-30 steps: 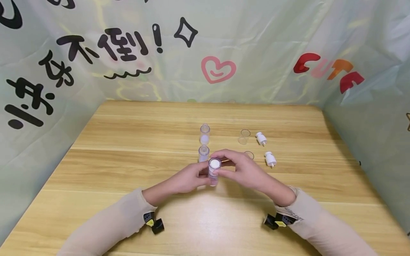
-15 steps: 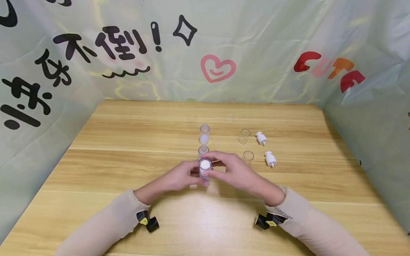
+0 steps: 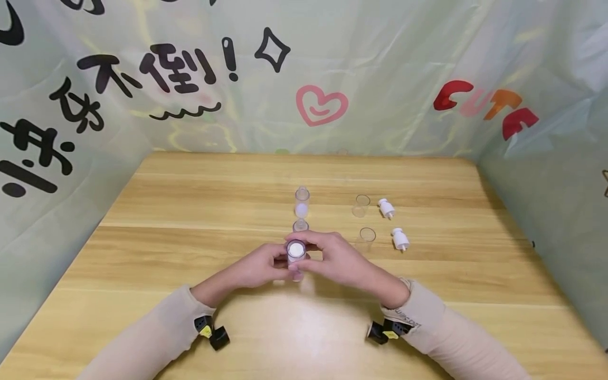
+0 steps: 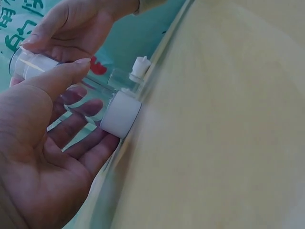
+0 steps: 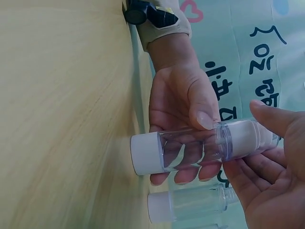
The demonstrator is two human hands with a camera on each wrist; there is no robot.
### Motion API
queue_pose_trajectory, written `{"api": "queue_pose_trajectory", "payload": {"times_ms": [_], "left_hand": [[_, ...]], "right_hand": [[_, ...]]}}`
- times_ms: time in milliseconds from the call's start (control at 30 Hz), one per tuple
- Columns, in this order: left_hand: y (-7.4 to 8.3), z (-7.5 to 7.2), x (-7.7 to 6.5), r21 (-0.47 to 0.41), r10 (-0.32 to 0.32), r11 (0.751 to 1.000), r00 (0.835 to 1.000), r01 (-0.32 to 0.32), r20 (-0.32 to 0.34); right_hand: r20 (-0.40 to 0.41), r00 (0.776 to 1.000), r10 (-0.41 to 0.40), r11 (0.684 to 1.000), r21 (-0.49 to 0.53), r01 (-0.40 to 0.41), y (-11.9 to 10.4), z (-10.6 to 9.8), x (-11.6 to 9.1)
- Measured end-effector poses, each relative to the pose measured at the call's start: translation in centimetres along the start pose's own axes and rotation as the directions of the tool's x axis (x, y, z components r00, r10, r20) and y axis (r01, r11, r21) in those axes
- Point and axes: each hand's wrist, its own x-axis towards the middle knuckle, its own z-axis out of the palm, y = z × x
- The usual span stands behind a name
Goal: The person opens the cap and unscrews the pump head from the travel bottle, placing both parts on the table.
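Both hands hold one upright clear pump bottle (image 3: 296,250) with a white base, in front of two others in the head view. My left hand (image 3: 261,264) curls round the clear body, its fingers showing through the plastic in the right wrist view. Around the upper end, my right hand (image 3: 339,258) grips a clear cap (image 5: 266,136) that encloses the white pump head (image 5: 243,137). The white base (image 4: 121,114) shows whole in the left wrist view, close to the table surface.
Two clear bottles without pumps, one farther (image 3: 302,203) and one nearer (image 3: 301,225), stand in line behind the hands. To the right are two clear caps (image 3: 360,212) (image 3: 365,245) and two white pump heads (image 3: 387,208) (image 3: 400,239). A printed sheet (image 3: 380,47) walls the wooden table (image 3: 199,184).
Both hands have shifted left with the bottle between them, keeping their hold. The nearer clear cap on the table, partly covered by the right hand before, now shows more fully.
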Motion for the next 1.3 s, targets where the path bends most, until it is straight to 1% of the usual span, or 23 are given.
{"api": "queue_pose_trajectory", "payload": {"times_ms": [100,233,333,533,667,933,1100,1300], "left_hand": [[0.09,0.05,-0.23,0.001,-0.006,1.000,1.000,0.006,-0.011],[0.28,0.03,-0.40,0.049,-0.014,0.999,0.999,0.016,-0.032],[0.41,-0.02,-0.41,0.080,-0.008,0.997,0.999,0.011,-0.038],[0.54,0.02,-0.36,0.074,0.005,0.997,0.999,-0.003,-0.038],[0.48,0.03,-0.29,0.072,0.016,0.997,0.999,-0.013,-0.033],[0.15,0.02,0.02,0.086,0.041,0.995,0.999,-0.041,-0.004],[-0.12,-0.01,0.11,0.109,0.026,0.994,1.000,-0.026,0.001],[-0.20,-0.01,0.13,0.136,0.009,0.991,1.000,-0.008,-0.009]], "right_hand": [[0.008,1.000,-0.006,1.000,-0.006,0.006,-0.07,0.07,0.01],[0.009,0.999,-0.043,0.999,-0.032,0.043,-0.26,-0.02,0.13],[0.009,0.997,-0.078,0.995,-0.068,0.079,-0.42,-0.11,0.23],[0.013,0.990,-0.137,0.985,-0.103,0.138,-0.40,-0.11,0.30],[0.010,0.988,-0.153,0.980,-0.125,0.153,-0.32,-0.08,0.24],[0.001,0.988,-0.156,0.976,-0.153,0.154,-0.14,-0.10,-0.02],[0.000,0.991,-0.134,0.980,-0.149,0.132,-0.23,-0.13,-0.04],[-0.007,0.995,-0.099,0.986,-0.135,0.097,-0.34,-0.25,0.07]]}}
